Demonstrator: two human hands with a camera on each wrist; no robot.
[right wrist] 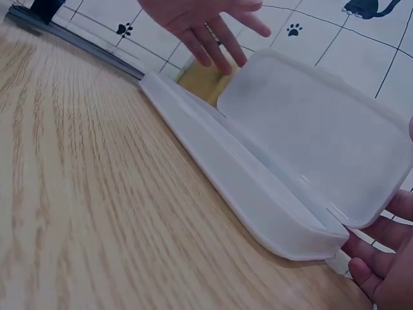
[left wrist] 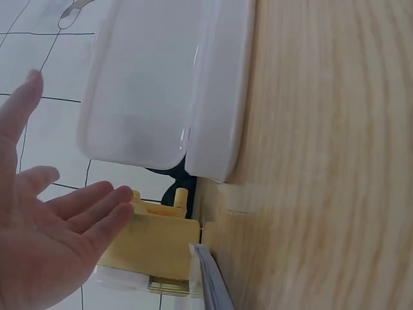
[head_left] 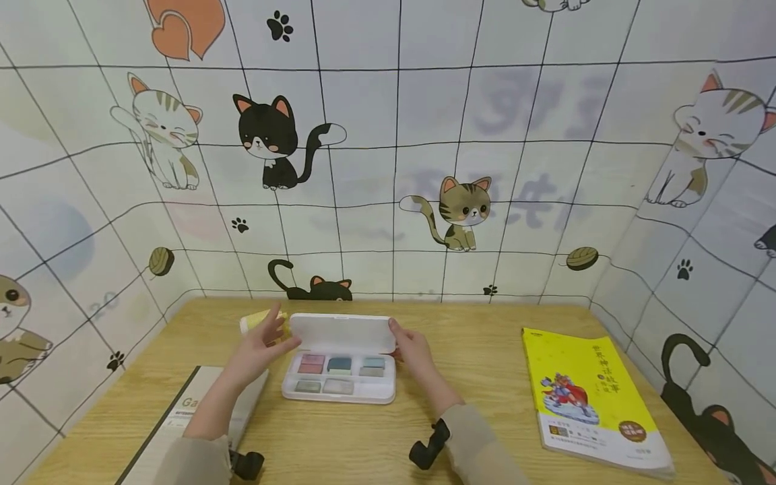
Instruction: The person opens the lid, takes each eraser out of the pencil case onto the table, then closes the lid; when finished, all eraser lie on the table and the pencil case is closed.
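A white plastic case [head_left: 339, 396] lies on the table with its hinged lid [head_left: 342, 335] raised. Small pink, teal and greyish blocks [head_left: 339, 366] sit in its compartments. At the lid's right edge, my right hand [head_left: 414, 348] holds on, thumb near the upper corner and fingers behind; the right wrist view shows those fingers [right wrist: 381, 242] too. Off the case's left end, my left hand [head_left: 262, 348] is spread and holds nothing. The left wrist view shows its palm [left wrist: 51, 248] apart from the lid. Partly hidden behind that hand lies a yellow object [head_left: 254, 319] with a white end.
A pale notebook [head_left: 200, 397] lies at the left, partly under my left forearm. To the right rests a yellow-covered book [head_left: 591, 391]. A cat-patterned sheet [head_left: 364, 168] encloses the back and sides of the wooden table [head_left: 473, 377].
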